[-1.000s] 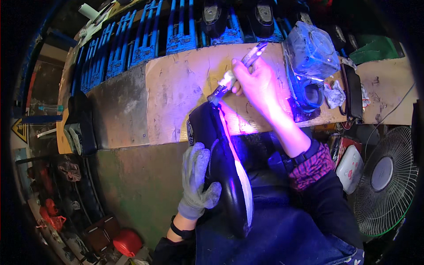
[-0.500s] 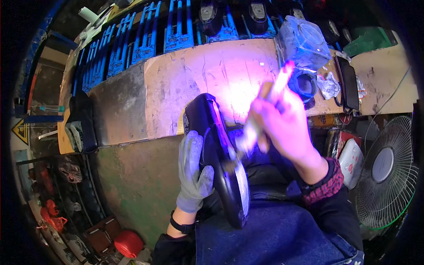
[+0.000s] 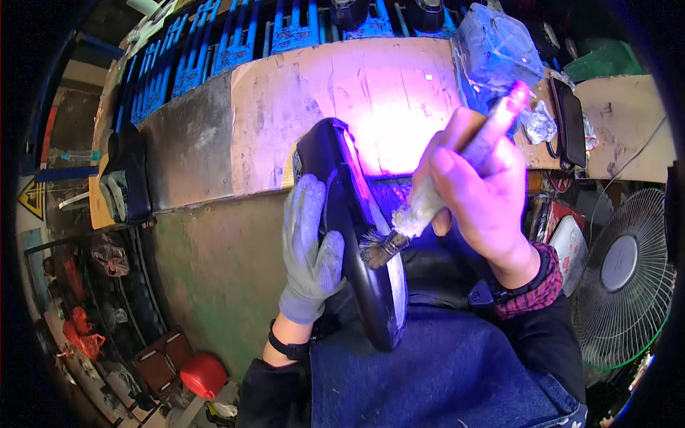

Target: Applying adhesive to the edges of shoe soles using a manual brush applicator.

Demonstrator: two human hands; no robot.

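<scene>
A black shoe [image 3: 365,299] stands tilted lengthwise over my lap, its toe end toward me and a pale strip running along its right side. My left hand [image 3: 312,246], in a grey glove, is pressed against the shoe's left side, with the thumb on the upper. A brush [image 3: 385,247] with dark, splayed bristles lies across the shoe near the strip. My bare right hand [image 3: 479,192] is closed round its handle, which has a whitish wrapping near the bristles. The handle's far end sticks up past my fingers, lit pink.
Ahead is a cardboard-covered bench [image 3: 285,107] under a bright purple light. Blue racks [image 3: 239,36] line its back. A plastic-covered container [image 3: 499,46], crumpled paper [image 3: 539,123] and a black case [image 3: 568,121] sit at right. Another dark shoe [image 3: 125,171] rests at left; a fan [image 3: 617,260] stands right.
My right hand and the brush have moved slightly right, and the bristles, blurred before, now show clearly over the shoe. The shoe appears a little higher in view; my left hand keeps its hold.
</scene>
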